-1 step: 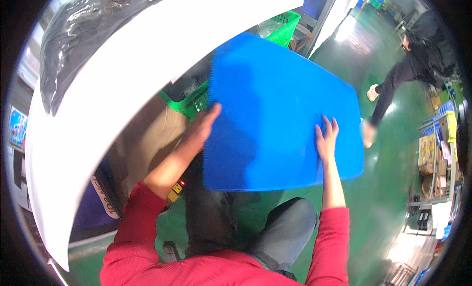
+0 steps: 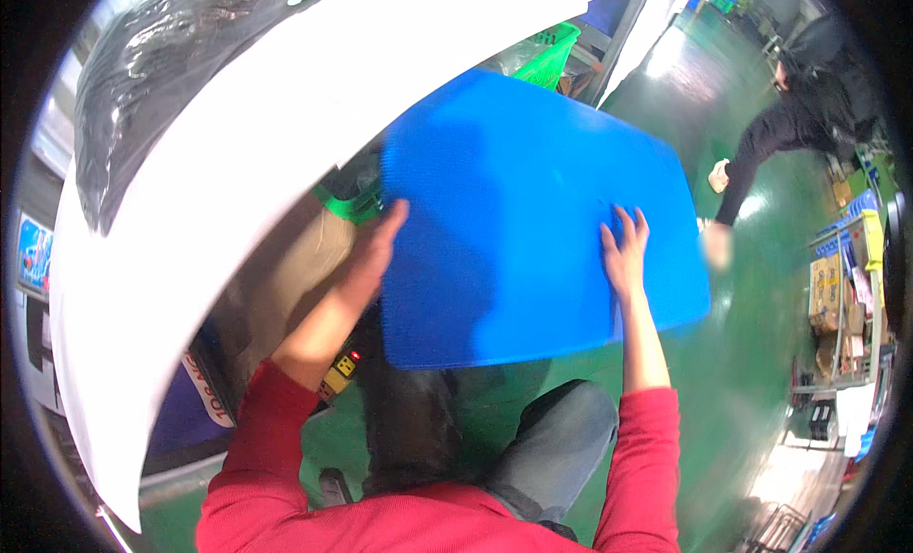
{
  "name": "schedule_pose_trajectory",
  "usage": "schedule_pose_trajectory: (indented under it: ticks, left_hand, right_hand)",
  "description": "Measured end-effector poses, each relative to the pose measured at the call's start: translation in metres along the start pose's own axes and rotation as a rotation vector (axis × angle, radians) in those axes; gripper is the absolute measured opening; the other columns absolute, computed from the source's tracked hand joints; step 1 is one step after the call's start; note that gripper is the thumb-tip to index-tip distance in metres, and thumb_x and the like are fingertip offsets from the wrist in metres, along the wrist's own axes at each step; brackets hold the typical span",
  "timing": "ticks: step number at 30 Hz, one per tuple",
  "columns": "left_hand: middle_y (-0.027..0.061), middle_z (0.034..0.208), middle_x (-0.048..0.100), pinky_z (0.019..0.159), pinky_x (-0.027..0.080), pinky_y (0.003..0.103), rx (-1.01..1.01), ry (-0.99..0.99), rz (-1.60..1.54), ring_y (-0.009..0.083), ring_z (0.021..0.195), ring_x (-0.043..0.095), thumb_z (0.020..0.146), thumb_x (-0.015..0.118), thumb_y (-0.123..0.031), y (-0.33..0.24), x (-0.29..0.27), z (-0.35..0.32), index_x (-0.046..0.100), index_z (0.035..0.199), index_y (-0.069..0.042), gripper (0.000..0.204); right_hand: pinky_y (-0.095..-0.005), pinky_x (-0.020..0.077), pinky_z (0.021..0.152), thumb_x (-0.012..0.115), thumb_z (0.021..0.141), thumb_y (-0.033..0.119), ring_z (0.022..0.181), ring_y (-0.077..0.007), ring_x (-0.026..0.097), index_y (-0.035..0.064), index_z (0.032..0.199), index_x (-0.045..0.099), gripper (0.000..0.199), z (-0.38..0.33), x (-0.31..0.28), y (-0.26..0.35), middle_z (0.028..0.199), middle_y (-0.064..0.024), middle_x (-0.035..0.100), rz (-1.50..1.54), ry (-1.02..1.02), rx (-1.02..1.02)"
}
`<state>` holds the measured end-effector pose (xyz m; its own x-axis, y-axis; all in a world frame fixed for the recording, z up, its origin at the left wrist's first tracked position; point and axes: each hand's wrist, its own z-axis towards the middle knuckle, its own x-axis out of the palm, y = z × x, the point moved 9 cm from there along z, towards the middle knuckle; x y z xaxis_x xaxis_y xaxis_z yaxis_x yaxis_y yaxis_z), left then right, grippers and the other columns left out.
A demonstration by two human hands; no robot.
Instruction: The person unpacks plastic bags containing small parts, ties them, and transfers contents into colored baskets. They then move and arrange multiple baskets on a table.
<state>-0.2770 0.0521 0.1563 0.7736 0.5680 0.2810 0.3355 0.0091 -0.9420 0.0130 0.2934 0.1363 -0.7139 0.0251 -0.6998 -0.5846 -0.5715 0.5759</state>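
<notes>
A large blue corrugated plastic sheet (image 2: 533, 268), with rounded corners, spans the middle of the view above my knees. At its left edge my left hand (image 2: 378, 249) grips the rim. The fingers of that hand are partly hidden. My right hand (image 2: 625, 252) lies on the right part of the sheet's upper face, fingers spread and pointing away from me. A shadow darkens the sheet's left half.
A white curved surface (image 2: 238, 163) arches over the left side, with black plastic wrapping (image 2: 152, 97) on it. Green crates (image 2: 552, 58) stand behind the sheet. A person in dark clothes (image 2: 799, 125) is at the far right, near a shelf with cardboard boxes (image 2: 825, 296).
The blue sheet has shifted and turned slightly, its left edge moving left. Both my hands have moved a little left, the right one also slightly away from me.
</notes>
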Motion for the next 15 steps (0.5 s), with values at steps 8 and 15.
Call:
schedule_pose_trajectory:
  ticks: [8,15]
  left_hand:
    - [0.0095,0.114,0.057,0.086,0.045,0.032,0.163,-0.394,-0.412,0.0203,0.098,0.057,0.090,0.048,-0.035,-0.031,-0.141,-0.012,0.050,0.118,0.000,0.045]
    - [0.0125,0.113,0.056,0.086,0.045,0.033,0.203,-0.437,-0.373,0.0228,0.098,0.057,0.089,0.050,-0.034,-0.047,-0.166,0.039,0.050,0.117,0.003,0.047]
  right_hand:
    - [-0.0511,0.0292,0.098,0.059,0.078,0.027,0.121,-0.0353,0.035,0.0130,0.112,0.055,0.037,0.070,0.020,0.211,0.127,-0.0159,0.040,-0.279,-0.053,-0.324]
    - [-0.0454,0.0326,0.098,0.062,0.076,0.022,0.121,-0.0337,0.035,0.0144,0.115,0.051,0.041,0.074,0.048,0.196,0.125,-0.0151,0.040,-0.167,0.036,-0.384]
